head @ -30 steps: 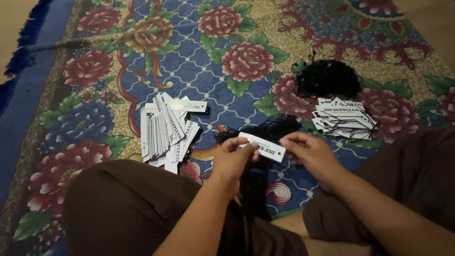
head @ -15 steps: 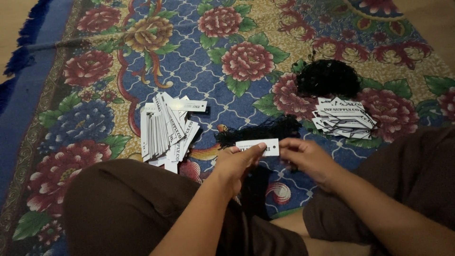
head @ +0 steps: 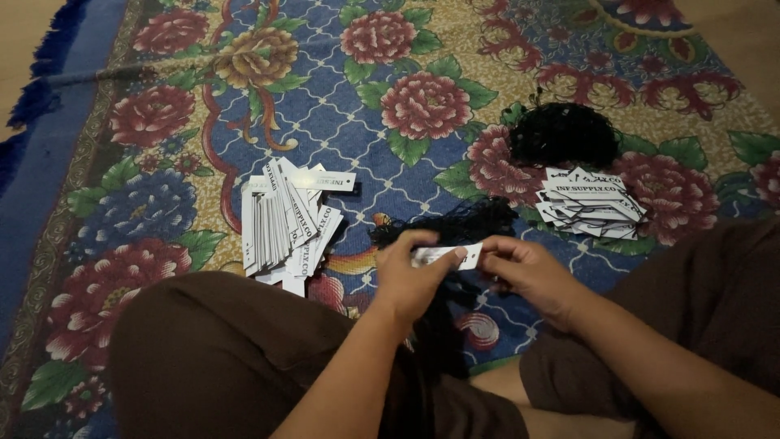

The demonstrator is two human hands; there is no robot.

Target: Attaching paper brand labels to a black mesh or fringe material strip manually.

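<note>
I am holding 1 white tag (head: 445, 256) between both hands, just above my lap and over the carpet (head: 162, 89). My left hand (head: 413, 276) is pinching its left end with fingers curled over it, and my right hand (head: 532, 275) is pinching the right end, where 1 small hole is showing. The tag is lying nearly level, tilted slightly up to the right.

Just behind and under the tag, 1 bundle of black strings (head: 455, 223) is trailing down between my legs. I cannot tell whether any string is passing through the tag.

To my left, 1 loose stack of white tags (head: 284, 223) is lying on the carpet, too many and too overlapped for me to be counting; its near edge is touching my left knee (head: 219, 349). To my right, 1 smaller pile of tags (head: 589, 203) is sitting fanned out, and 1 black clump of string (head: 565, 134) is lying just beyond it, touching its far edge.

Between the 2 piles, a strip of bare carpet is lying open beyond my hands, and the far carpet is also lying open. The carpet's blue fringed edge (head: 32, 97) is running along the far left, well apart from everything.
</note>
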